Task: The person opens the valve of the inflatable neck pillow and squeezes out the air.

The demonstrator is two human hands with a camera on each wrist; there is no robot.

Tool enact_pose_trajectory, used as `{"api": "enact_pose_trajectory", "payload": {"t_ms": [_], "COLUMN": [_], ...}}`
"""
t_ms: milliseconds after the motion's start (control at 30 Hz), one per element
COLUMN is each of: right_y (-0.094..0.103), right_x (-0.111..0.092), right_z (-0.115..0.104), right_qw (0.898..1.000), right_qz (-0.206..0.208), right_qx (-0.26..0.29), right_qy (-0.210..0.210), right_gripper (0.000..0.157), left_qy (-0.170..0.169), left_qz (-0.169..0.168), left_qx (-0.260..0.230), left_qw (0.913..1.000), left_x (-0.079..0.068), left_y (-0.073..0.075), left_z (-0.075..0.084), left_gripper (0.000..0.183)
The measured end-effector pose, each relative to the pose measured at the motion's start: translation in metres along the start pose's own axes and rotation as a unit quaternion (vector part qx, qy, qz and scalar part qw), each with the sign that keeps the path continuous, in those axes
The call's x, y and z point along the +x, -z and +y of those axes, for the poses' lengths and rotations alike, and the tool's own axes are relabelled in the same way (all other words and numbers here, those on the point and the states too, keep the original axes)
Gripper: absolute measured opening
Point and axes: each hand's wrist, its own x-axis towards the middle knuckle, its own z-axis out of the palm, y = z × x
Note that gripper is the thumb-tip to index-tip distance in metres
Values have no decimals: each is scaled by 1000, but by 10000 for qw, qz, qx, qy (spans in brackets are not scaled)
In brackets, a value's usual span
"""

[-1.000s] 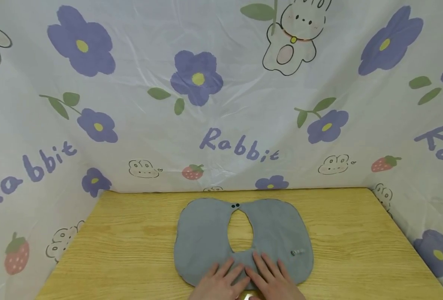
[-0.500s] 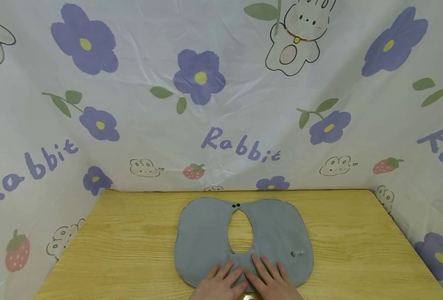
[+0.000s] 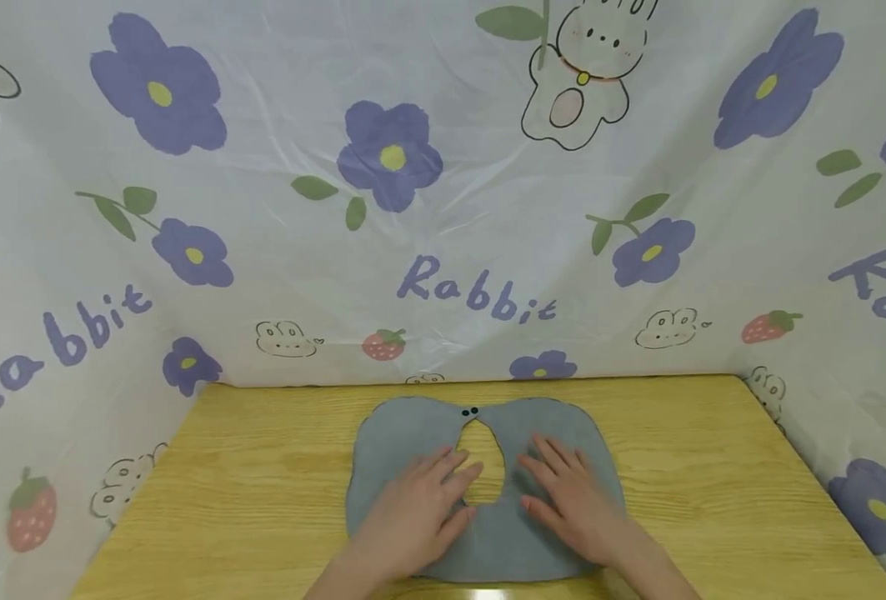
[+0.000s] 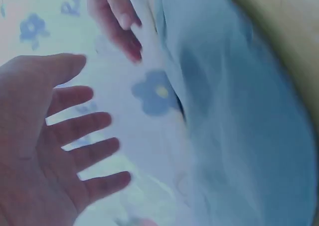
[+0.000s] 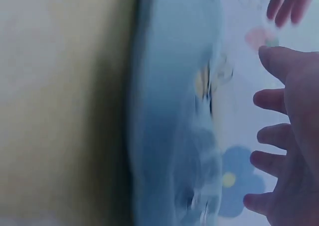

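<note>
A grey U-shaped inflatable neck pillow [image 3: 498,546] lies flat on the table, its two ends meeting at the far side by a pair of dark snap buttons [image 3: 469,412]. My left hand [image 3: 408,512] is over its left half, fingertips overlapping the central opening in the head view. Over the right half is my right hand [image 3: 573,504], fingers spread. The left wrist view shows the left hand [image 4: 60,136] raised off the pillow [image 4: 244,131], holding nothing. Likewise, in the right wrist view, the right hand [image 5: 296,131] is apart from the cloth, fingers extended.
The wooden table [image 3: 262,475] reaches out on both sides of the pillow. A white curtain [image 3: 292,258] printed with purple flowers, rabbits and strawberries hangs behind the table and along both sides.
Both hands have lifted off the pillow's near edge, where they rested close together, and moved forward and apart over its two halves. The clear valve on the right is now hidden.
</note>
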Motion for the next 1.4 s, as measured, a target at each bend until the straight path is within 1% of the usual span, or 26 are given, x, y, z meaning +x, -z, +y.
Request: {"api": "enact_pose_trajectory", "payload": {"t_ms": [67, 133, 167, 233, 300, 367, 433, 500, 567, 700, 833, 1033, 1233, 1400], "right_y": [3, 3, 3, 1, -1, -2, -3, -4, -6, -9, -12, -15, -17, -16], "right_x": [11, 21, 26, 34, 42, 50, 57, 61, 63, 66, 68, 68, 68, 69], "right_z": [13, 25, 29, 35, 38, 41, 45, 47, 49, 50, 48, 48, 48, 47], "right_qw": [9998, 9992, 9989, 9981, 9974, 9970, 9967, 9960, 9942, 9902, 9880, 9868, 9876, 9875], "right_qz": [150, 224, 194, 136, 92, 60, 47, -28, -197, -464, -551, -621, -516, -515], "right_qx": [-123, -274, -363, -556, -666, -713, -690, -683, -758, -982, -1093, -1071, -1048, -1011], "right_qy": [-104, -171, -202, -225, -256, -311, -427, -582, -737, -880, -939, -1041, -1047, -1096], "right_gripper": [48, 47, 47, 49, 50, 50, 50, 50, 53, 57, 58, 58, 57, 57], "left_qy": [128, 197, 261, 433, 622, 817, 943, 1047, 1121, 1228, 1287, 1352, 1351, 1321], "left_qz": [347, 676, 755, 731, 543, 301, 124, 22, -79, -239, -346, -526, -536, -530], "left_qx": [-131, -177, -172, -30, 192, 332, 430, 417, 402, 353, 319, 238, 113, 119], "left_qw": [9992, 9974, 9967, 9964, 9964, 9956, 9945, 9936, 9929, 9915, 9906, 9891, 9893, 9898], "left_x": [13, 26, 32, 41, 48, 53, 57, 60, 62, 63, 64, 65, 66, 67], "left_y": [-3, -13, -18, -27, -33, -34, -35, -36, -37, -39, -40, -42, -42, -42], "left_z": [-16, -37, -46, -61, -69, -72, -73, -75, -75, -76, -77, -78, -79, -80], "left_gripper": [44, 42, 41, 41, 43, 45, 47, 48, 49, 50, 46, 45, 44, 44]}}
